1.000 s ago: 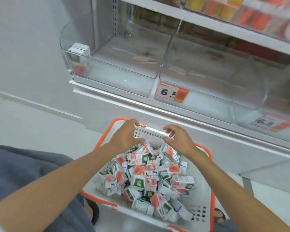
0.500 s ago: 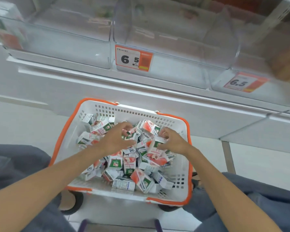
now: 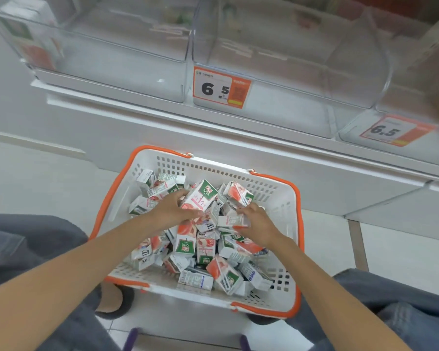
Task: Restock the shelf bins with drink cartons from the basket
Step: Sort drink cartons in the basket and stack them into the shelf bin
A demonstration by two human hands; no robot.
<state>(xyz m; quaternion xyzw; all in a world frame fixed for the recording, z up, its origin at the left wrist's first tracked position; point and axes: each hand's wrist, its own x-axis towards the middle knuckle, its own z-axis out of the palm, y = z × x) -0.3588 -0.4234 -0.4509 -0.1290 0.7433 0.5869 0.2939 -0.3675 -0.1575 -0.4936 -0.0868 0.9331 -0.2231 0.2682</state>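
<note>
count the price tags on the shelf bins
2: one orange-and-white paper price tag on the front of the middle clear plastic bin, another on the right-hand bin; more may lie out of frame.

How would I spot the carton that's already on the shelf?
Find the clear bins above the basket. In the leftmost bin, at its left end, stands one carton. It stands alone in that bin, upright, while the others lie heaped in the basket.
</note>
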